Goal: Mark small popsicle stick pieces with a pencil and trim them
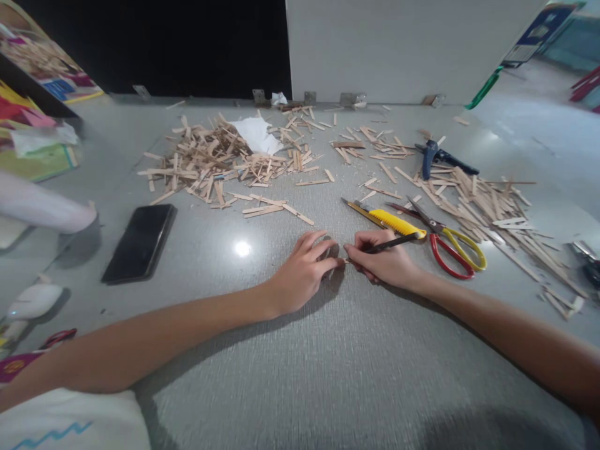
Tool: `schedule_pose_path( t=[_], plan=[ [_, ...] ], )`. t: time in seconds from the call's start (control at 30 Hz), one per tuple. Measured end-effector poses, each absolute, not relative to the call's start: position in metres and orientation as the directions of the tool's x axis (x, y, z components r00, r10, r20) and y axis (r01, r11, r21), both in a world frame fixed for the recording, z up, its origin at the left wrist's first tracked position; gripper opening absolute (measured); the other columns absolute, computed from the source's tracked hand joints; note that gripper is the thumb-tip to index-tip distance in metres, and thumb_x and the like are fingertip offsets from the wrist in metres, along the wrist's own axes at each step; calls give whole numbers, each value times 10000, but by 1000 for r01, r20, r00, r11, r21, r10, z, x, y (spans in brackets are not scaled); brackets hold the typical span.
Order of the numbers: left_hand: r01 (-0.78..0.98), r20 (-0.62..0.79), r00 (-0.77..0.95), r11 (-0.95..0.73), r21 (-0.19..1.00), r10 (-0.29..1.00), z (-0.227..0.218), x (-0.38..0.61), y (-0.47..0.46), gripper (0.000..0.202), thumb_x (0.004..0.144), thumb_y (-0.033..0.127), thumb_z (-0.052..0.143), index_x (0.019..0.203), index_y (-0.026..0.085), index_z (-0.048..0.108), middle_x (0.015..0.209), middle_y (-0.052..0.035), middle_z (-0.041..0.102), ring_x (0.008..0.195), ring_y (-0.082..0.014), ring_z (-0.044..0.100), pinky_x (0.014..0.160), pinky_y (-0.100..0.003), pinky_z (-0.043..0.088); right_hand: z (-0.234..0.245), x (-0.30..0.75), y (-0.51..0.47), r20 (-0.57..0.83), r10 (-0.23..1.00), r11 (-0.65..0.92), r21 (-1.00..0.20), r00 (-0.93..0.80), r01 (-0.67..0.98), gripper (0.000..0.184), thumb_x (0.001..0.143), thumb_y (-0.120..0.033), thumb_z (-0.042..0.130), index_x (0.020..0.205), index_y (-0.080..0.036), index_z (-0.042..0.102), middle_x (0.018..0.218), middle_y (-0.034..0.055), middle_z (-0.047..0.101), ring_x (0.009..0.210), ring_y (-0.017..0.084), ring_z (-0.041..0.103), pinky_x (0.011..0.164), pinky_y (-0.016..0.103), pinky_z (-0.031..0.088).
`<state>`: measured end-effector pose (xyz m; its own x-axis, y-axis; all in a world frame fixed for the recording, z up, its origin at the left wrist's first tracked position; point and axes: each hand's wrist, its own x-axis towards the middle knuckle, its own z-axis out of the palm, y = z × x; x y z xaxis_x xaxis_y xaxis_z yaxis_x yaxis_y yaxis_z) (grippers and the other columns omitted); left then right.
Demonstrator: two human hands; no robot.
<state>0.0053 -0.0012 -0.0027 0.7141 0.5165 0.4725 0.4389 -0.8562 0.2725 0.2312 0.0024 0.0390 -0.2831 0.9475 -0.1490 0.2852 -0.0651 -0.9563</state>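
My right hand (387,259) is closed around a black pen (394,243), its tip pointing down and to the left. Facing it, my left hand (304,272) is curled on the grey table, with thumb and finger pinching a tiny piece of wooden stick (347,260) right by the pen's tip. Most of that piece is hidden between the fingers. Just beyond my right hand lies a yellow utility knife (396,223). To its right are scissors (454,250) with one red and one yellow handle, blades apart.
A large heap of wooden craft sticks (201,156) with white paper (259,135) lies at the back left. More sticks (487,200) are at the right, beside a dark blue tool (438,159). A black phone (139,244) lies left. An upright panel (398,50) borders the back.
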Motion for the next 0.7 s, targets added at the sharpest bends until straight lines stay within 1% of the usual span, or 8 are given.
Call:
schedule_pose_path(
  t=[0.27,0.43,0.57,0.7],
  plan=[
    [446,428,721,-838,315,545,-2,5,-1,377,1012,16,546,1281,196,739,1384,-144,673,1483,-364,503,1145,-628,520,41,232,2,-136,943,-35,-948,-303,316,555,831,-550,835,546,-220,492,410,-58,498,293,62,431,272,158,307],
    [447,434,720,-840,308,542,-2,5,-1,381,995,-4,547,1258,194,739,1396,-142,669,1484,-368,503,1148,-636,515,39,232,3,-122,939,-4,-939,-322,344,563,860,-571,804,550,-226,484,414,-54,500,303,68,435,281,170,299],
    [441,441,724,-847,296,531,-2,5,-2,382,986,-16,550,1262,171,736,1389,-154,669,1470,-385,513,1143,-637,519,38,233,3,-96,936,27,-940,-340,339,552,881,-543,789,549,-226,483,416,-54,496,304,65,431,287,174,297],
    [448,426,727,-842,300,539,-2,4,-1,398,990,-13,540,1275,190,729,1419,-144,660,1481,-381,505,1138,-638,522,38,234,3,-98,934,26,-941,-344,339,532,896,-507,775,555,-225,480,426,-54,503,311,64,434,297,175,300]
  ],
)
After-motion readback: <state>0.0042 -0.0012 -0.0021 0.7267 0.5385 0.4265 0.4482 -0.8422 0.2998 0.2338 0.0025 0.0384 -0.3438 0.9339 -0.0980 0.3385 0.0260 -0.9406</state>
